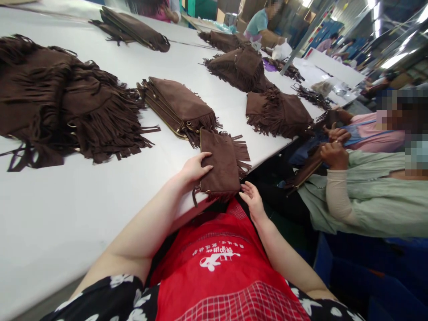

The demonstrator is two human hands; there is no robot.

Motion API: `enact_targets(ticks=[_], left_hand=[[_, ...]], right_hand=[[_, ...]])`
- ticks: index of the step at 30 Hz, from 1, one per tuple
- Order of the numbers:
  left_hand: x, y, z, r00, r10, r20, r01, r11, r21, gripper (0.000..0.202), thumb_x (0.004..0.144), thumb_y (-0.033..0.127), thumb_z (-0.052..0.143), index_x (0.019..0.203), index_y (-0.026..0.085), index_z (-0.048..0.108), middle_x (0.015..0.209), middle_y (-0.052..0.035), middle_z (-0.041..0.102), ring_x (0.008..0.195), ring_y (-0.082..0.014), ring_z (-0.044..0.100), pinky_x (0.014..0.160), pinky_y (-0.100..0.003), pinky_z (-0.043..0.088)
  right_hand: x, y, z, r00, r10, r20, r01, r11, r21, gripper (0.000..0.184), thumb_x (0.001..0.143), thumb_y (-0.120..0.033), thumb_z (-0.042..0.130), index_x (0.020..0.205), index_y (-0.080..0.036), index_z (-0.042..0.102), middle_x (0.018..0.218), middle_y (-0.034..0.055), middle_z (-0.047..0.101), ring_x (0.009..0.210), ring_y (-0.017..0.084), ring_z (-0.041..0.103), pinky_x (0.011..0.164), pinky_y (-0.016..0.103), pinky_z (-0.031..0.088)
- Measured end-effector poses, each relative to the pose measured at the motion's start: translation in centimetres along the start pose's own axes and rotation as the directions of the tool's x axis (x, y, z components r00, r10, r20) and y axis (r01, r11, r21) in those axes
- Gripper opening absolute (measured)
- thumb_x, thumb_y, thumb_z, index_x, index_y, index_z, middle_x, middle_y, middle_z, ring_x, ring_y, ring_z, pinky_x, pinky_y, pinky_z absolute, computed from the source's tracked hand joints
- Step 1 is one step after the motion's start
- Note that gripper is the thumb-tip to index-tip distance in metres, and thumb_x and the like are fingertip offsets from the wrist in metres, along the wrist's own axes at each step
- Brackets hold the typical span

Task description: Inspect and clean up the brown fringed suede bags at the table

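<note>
A brown suede-like fringed bag (220, 165) lies at the table's front edge, its fringe spread to the right and a short strap hanging at its lower left. My left hand (195, 169) grips the bag's left side, with thumb and forefinger on top; the other fingers are mostly hidden. By the lower right corner is my right hand (253, 201), fingers apart, its fingertips at the bag's edge; whether they touch it I cannot tell. Just behind, a stack of similar zipped bags (182, 104) reaches up to the bag in my hand.
A big heap of fringed bags (67, 98) covers the left of the white table (110, 214). More bags lie at the back (133, 29) and right (281, 111). Close on my right, a seated co-worker (354, 191) holds a brown bag (309, 169). Others work farther off.
</note>
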State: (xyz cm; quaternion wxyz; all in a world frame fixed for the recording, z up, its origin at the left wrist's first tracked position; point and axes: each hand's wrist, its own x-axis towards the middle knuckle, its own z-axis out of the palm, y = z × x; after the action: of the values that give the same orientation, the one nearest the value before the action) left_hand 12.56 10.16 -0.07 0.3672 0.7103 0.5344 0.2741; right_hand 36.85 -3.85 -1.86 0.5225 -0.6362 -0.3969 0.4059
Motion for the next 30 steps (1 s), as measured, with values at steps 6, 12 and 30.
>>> enact_targets(ticks=[6, 12, 30], left_hand=[[-0.2, 0.3, -0.3, 1.0, -0.014, -0.007, 0.015, 1.0, 0.019, 0.057, 0.079, 0.037, 0.066, 0.133, 0.027, 0.054, 0.125, -0.003, 0.065, 0.111, -0.0221, 0.062, 0.1, -0.033, 0.047], [-0.2, 0.5, -0.3, 1.0, -0.011, -0.008, 0.012, 1.0, 0.007, 0.056, 0.079, 0.037, 0.066, 0.133, 0.027, 0.054, 0.125, -0.0032, 0.065, 0.11, -0.0215, 0.062, 0.099, -0.033, 0.048], [0.0, -0.3, -0.1, 0.999, 0.03, -0.017, -0.031, 0.997, -0.076, 0.054, 0.081, 0.036, 0.064, 0.133, 0.028, 0.053, 0.127, -0.0029, 0.064, 0.114, -0.0212, 0.06, 0.103, -0.035, 0.047]], right_hand=[[-0.2, 0.3, 4.5, 0.944, 0.18, 0.275, -0.273, 0.896, 0.35, 0.032, 0.061, -0.022, 0.077, 0.092, -0.018, 0.068, 0.099, 0.0059, 0.075, 0.1, 0.026, 0.068, 0.09, 0.037, 0.052], [0.0, 4.1, 4.8, 0.915, 0.333, 0.228, -0.383, 0.895, 0.228, 0.023, 0.057, -0.02, 0.072, 0.079, -0.016, 0.07, 0.08, 0.0058, 0.076, 0.076, 0.024, 0.071, 0.076, 0.036, 0.056], [0.3, -0.1, 2.9, 0.907, 0.225, 0.357, -0.347, 0.878, 0.329, 0.034, 0.063, -0.024, 0.078, 0.096, -0.017, 0.071, 0.099, 0.0068, 0.075, 0.095, 0.026, 0.069, 0.092, 0.04, 0.05]])
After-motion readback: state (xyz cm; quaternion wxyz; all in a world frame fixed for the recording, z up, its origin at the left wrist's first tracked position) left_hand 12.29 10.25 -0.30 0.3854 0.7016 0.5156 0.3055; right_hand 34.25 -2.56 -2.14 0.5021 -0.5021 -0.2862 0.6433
